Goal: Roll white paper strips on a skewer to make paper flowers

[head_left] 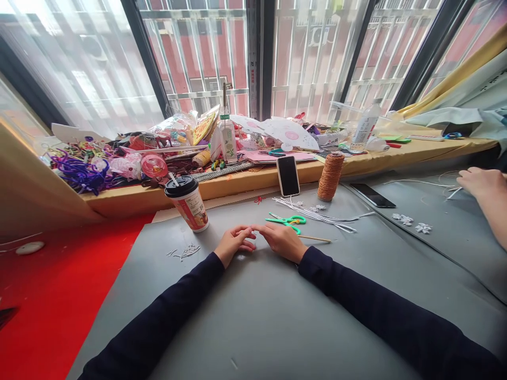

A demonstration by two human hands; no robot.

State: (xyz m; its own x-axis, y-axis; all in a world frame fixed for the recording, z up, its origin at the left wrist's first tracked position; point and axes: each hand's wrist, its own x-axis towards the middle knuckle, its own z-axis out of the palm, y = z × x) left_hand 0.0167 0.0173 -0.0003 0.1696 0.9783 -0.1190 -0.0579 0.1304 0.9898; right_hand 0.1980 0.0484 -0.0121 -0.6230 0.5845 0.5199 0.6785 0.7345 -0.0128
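Observation:
My left hand [235,244] and my right hand [282,240] meet at the fingertips above the grey table. The fingers of both are bent in a pinch; a tiny pale bit shows between them, too small to name. Just beyond my right hand lie green-handled scissors [291,220], and a thin wooden stick [317,239] sticks out beside it. White cords [332,219] are spread behind the scissors, close to small white knotted flowers [317,208]. Left of my left hand is a little pile of short white cord ends [185,252].
A lidded paper cup [190,206] stands at the left. Behind are a propped phone [288,177] and a spool of brown cord [331,177]. Another phone [373,195] and white flowers [423,228] lie right, near another person's hand [483,182]. Craft supplies crowd the sill [119,198].

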